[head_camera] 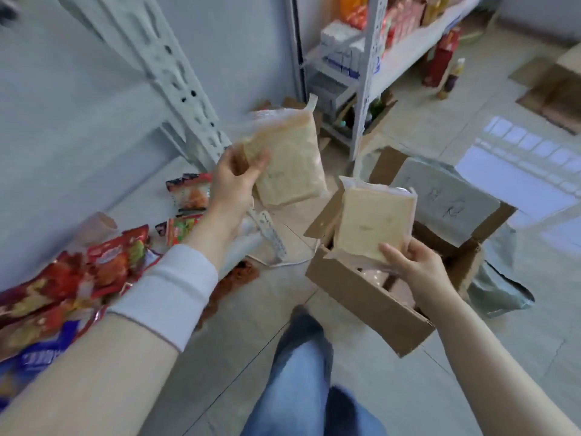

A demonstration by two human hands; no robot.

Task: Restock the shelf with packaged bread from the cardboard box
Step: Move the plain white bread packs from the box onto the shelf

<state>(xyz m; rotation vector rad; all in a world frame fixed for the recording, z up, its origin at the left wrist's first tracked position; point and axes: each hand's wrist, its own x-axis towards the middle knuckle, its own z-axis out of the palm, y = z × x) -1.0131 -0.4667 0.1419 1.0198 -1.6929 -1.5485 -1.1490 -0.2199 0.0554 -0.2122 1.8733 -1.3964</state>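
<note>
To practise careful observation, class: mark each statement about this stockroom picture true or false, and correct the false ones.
1. The left hand grips a bread pack. True.
2. The right hand is empty. False: its fingers hold a second bread pack above the cardboard box.
3. The cardboard box is closed. False: its flaps stand open.
4. Red snack packets lie to the left of the left arm. True.
5. The cardboard box sits on a shelf. False: it sits on the floor.
</note>
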